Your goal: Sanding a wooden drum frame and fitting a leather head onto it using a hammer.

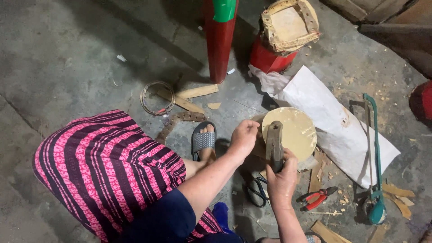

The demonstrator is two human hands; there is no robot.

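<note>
Working a round wooden disc (294, 130) on the concrete floor (67, 67), beside a white sack (333, 121).

My right hand (282, 177) is clamped around the handle of a heavy dark chopping tool (274, 144) lying across the disc; my left hand (244, 137) grips the disc's near edge. Red-handled pliers (315, 198) and scissors (257, 191) lie just beside.
</note>
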